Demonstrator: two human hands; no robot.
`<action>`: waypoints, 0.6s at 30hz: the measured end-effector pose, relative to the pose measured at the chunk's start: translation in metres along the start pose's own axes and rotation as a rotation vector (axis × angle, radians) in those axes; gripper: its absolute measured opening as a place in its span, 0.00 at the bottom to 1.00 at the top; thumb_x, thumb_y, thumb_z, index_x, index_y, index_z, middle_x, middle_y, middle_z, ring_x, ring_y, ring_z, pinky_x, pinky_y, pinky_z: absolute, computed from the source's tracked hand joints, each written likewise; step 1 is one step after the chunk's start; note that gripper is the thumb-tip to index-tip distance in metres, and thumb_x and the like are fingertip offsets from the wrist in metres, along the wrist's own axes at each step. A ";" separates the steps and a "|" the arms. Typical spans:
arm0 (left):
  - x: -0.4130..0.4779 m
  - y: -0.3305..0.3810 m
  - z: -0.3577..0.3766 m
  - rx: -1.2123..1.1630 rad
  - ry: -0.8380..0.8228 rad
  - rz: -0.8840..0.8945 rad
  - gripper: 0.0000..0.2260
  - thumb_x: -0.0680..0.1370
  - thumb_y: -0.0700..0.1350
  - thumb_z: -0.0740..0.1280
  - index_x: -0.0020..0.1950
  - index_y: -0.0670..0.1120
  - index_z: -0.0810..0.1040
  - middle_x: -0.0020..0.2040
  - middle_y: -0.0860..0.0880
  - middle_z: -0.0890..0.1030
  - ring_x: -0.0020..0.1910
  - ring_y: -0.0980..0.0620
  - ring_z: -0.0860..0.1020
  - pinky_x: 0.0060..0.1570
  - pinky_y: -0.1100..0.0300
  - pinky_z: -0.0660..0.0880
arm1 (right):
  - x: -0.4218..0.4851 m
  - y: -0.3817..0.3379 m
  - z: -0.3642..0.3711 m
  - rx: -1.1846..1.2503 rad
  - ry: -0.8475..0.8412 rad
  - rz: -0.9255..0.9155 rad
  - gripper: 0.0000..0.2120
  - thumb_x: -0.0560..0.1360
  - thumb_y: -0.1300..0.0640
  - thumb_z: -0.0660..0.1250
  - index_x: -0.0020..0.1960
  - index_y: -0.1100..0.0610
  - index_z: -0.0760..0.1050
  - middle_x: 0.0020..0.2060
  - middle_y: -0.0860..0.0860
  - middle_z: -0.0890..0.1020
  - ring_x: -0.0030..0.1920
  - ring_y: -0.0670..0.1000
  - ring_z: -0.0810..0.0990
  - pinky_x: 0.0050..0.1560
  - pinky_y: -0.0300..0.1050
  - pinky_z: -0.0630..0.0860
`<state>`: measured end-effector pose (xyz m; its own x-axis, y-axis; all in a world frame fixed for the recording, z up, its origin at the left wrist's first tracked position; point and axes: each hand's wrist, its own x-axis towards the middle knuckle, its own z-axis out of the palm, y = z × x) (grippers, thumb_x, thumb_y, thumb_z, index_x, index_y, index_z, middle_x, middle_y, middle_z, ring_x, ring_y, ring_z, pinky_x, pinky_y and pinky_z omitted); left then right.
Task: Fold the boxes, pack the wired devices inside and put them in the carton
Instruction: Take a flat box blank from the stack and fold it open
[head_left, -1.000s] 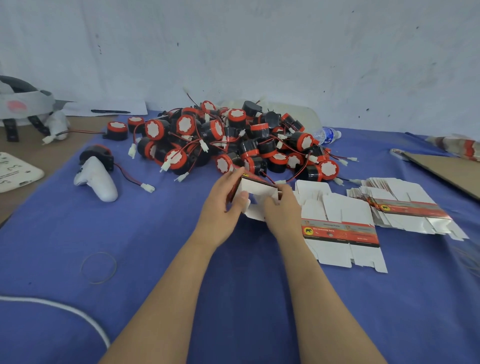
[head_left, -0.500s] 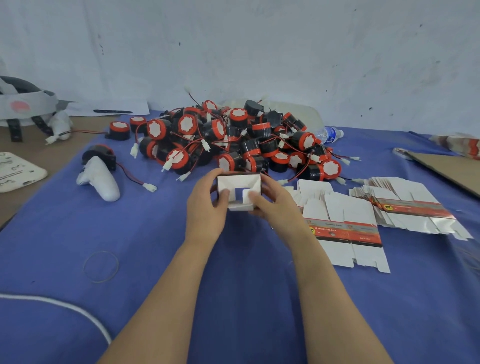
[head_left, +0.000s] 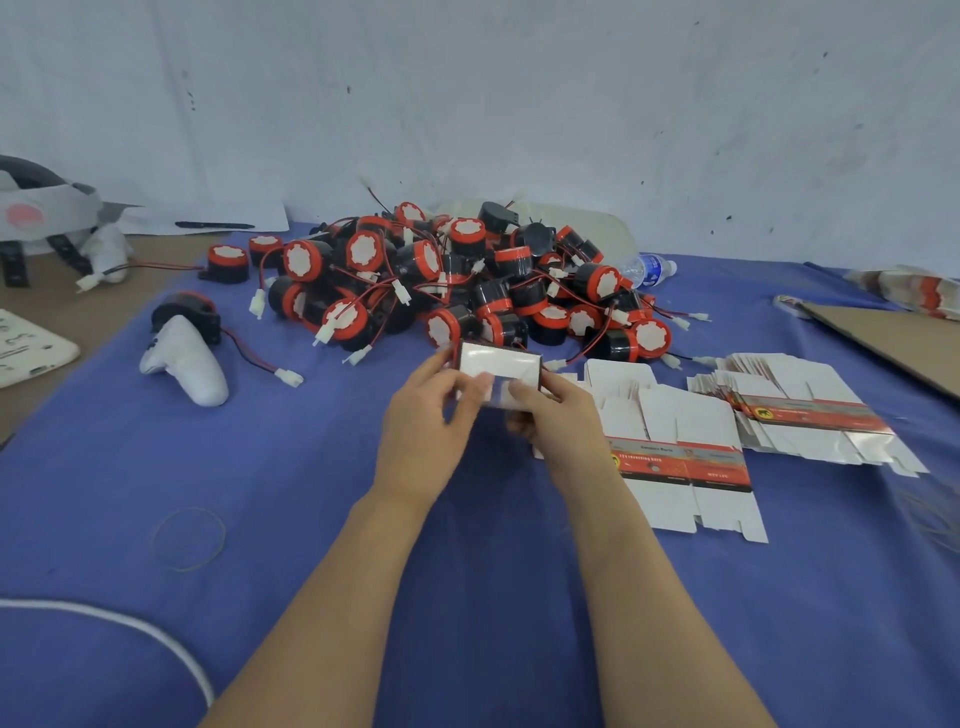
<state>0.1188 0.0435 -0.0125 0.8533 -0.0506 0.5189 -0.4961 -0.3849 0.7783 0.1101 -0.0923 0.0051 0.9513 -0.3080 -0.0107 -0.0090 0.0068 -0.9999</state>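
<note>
A small white cardboard box with a dark red edge is held up between both hands above the blue cloth. My left hand grips its left side, thumb on the near flap. My right hand grips the right side, thumb pressing a white flap; the image is blurred there. Behind the box lies a heap of black-and-red wired devices with white plugs. Flat unfolded boxes lie to the right of my right hand, and a second fanned stack of flat boxes sits further right.
A white controller with one device lies at the left. A rubber band and a white cable lie near left. Brown cardboard sits at the far right, and a water bottle behind the heap.
The box has been turned in my hands and its near flap folded over; the square opening seen half a second ago no longer shows. Both hands stay in the same place.
</note>
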 end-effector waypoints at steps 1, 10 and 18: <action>0.001 0.000 -0.001 0.061 0.093 -0.008 0.14 0.80 0.53 0.61 0.45 0.44 0.79 0.58 0.50 0.79 0.54 0.51 0.78 0.51 0.50 0.78 | -0.002 -0.001 0.006 0.089 -0.038 0.013 0.11 0.79 0.59 0.63 0.60 0.58 0.76 0.41 0.51 0.81 0.32 0.44 0.80 0.32 0.34 0.76; -0.005 0.005 0.000 -0.096 0.153 -0.063 0.21 0.79 0.65 0.49 0.40 0.53 0.73 0.33 0.56 0.73 0.32 0.58 0.72 0.33 0.71 0.67 | -0.011 0.000 0.034 0.271 -0.088 -0.127 0.20 0.80 0.47 0.61 0.71 0.46 0.66 0.56 0.51 0.81 0.48 0.51 0.84 0.45 0.47 0.82; -0.002 0.002 0.006 0.072 0.141 -0.001 0.15 0.79 0.51 0.64 0.36 0.53 0.63 0.36 0.54 0.71 0.36 0.54 0.70 0.34 0.62 0.69 | -0.007 0.007 0.038 0.222 -0.038 -0.055 0.24 0.79 0.37 0.51 0.66 0.50 0.72 0.56 0.54 0.82 0.56 0.55 0.81 0.56 0.57 0.78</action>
<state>0.1170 0.0380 -0.0144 0.8200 0.0779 0.5671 -0.4785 -0.4505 0.7537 0.1146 -0.0536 -0.0013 0.9596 -0.2772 0.0480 0.1068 0.2012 -0.9737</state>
